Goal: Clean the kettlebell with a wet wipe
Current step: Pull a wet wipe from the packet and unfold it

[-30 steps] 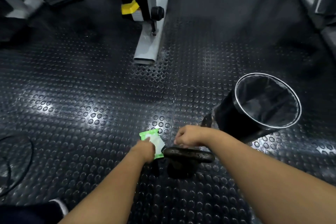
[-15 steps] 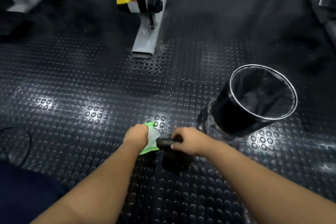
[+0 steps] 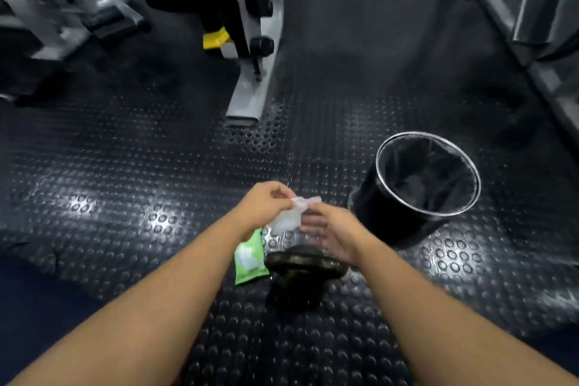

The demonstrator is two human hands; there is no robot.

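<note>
Kettlebell point(image 3: 305, 274) stands on the studded rubber floor point(image 3: 125, 197), handle uppermost, directly below both hands and just beside the green wipe pack point(image 3: 250, 257). Wet wipe point(image 3: 285, 220) hangs above it, pinched near its top edge by the left hand point(image 3: 266, 207). Right hand point(image 3: 333, 233) sits just beside the wipe with fingers extended and loose. Contact with the sheet cannot be confirmed — the frame is blurred there.

Recommended procedure: unfold the wipe fully with both hands, then lay it flat across the palm — a bunched sheet covers little surface. Begin on the handle and work down the body, steadying the bell with the free hand. Black bin point(image 3: 385, 216) stands near, to the right, for disposal.

Labelling: the pack shows a white panel on green, but no writing is legible. No marking can be read on the kettlebell.
</note>
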